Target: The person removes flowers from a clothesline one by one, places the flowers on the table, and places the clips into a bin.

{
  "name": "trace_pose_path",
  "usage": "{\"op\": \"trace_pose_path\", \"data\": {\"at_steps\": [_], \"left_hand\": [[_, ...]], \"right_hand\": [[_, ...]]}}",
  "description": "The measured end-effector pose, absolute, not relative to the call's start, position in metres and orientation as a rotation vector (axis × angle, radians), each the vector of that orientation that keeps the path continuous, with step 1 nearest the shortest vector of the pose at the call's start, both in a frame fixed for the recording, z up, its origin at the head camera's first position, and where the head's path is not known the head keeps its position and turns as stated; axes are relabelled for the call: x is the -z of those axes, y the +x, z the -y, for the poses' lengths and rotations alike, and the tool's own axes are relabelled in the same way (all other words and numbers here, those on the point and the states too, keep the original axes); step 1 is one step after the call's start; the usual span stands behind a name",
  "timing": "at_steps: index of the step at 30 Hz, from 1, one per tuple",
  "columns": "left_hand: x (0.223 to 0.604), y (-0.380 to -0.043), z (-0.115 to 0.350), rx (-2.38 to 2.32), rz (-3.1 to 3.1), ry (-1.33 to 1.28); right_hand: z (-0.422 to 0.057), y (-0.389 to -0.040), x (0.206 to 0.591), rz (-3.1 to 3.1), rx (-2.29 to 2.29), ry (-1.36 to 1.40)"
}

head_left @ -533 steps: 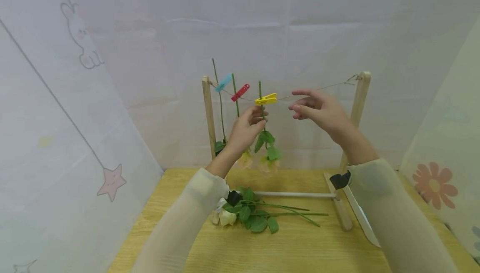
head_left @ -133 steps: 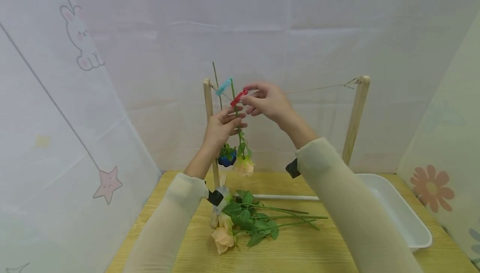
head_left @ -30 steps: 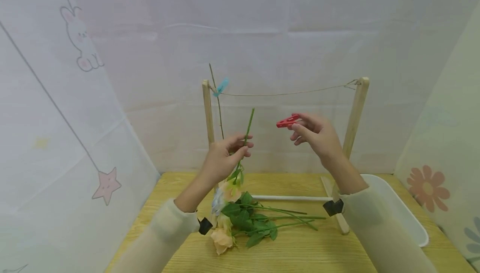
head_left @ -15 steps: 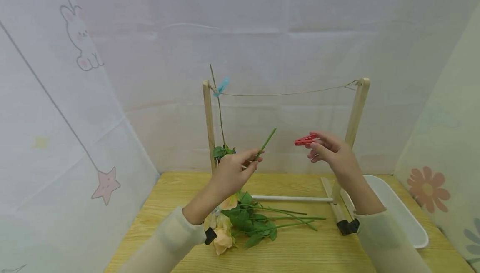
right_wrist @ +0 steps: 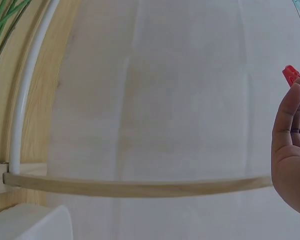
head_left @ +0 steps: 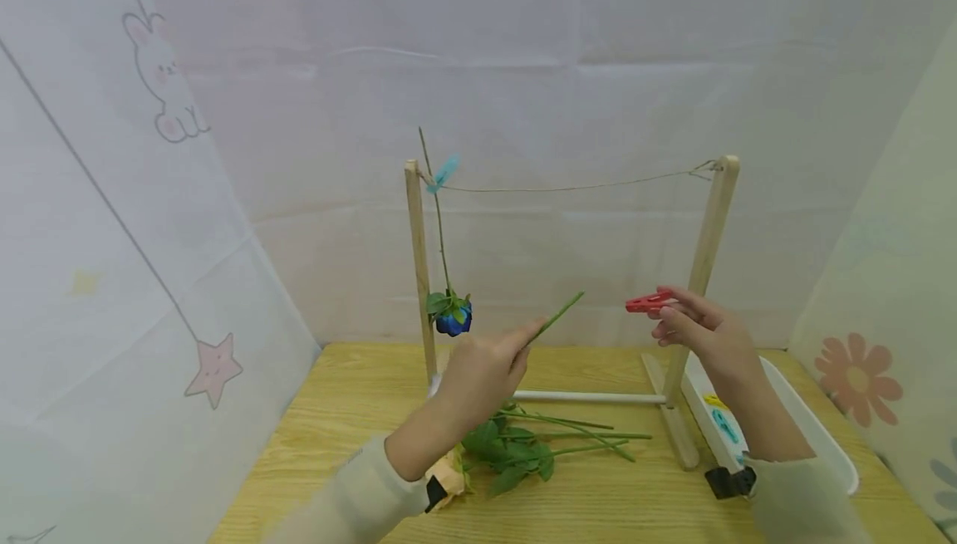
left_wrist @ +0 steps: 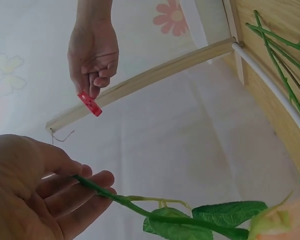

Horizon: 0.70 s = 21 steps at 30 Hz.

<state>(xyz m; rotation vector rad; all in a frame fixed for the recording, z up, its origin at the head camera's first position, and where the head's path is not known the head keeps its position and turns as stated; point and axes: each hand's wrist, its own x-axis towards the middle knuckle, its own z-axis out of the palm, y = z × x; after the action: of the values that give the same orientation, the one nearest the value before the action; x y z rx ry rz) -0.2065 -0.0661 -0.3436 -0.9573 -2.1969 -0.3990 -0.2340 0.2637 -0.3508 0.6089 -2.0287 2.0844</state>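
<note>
My left hand (head_left: 478, 374) pinches the green stem of a rose (head_left: 561, 316), its cut end pointing up and right. In the left wrist view its leaves (left_wrist: 230, 214) and pale peach bloom (left_wrist: 287, 220) show at the lower right. Level with that stem, to its right, my right hand (head_left: 706, 340) pinches a red clothespin (head_left: 645, 304) between thumb and fingers. A blue rose (head_left: 453, 321) hangs head down at the left end of a twine line (head_left: 568, 188), held by a light blue clothespin (head_left: 444, 173).
The twine runs between two wooden posts (head_left: 706, 253), joined low down by a white bar (head_left: 591, 397). Several cut roses with green leaves (head_left: 516, 453) lie on the wooden table (head_left: 598, 511). At right stands a white tray (head_left: 837, 461) with yellow and blue clothespins (head_left: 723, 425) in it.
Earlier, yellow and red clothespins held peach roses on the line; both are off it. Within the last second, both hands moved right and down, the left tilting its rose, the right carrying the red clothespin.
</note>
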Motion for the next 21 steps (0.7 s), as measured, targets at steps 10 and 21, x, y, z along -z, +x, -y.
{"op": "trace_pose_path", "data": {"at_steps": [10, 21], "left_hand": [[0.366, -0.192, 0.048, 0.045, 2.194, -0.895], [0.401, -0.19, 0.022, -0.192, 2.203, -0.811]], "right_hand": [[-0.297, -0.217, 0.371, 1.98, -2.112, 0.617], [-0.325, -0.205, 0.392, 1.936, -2.175, 0.604]]}}
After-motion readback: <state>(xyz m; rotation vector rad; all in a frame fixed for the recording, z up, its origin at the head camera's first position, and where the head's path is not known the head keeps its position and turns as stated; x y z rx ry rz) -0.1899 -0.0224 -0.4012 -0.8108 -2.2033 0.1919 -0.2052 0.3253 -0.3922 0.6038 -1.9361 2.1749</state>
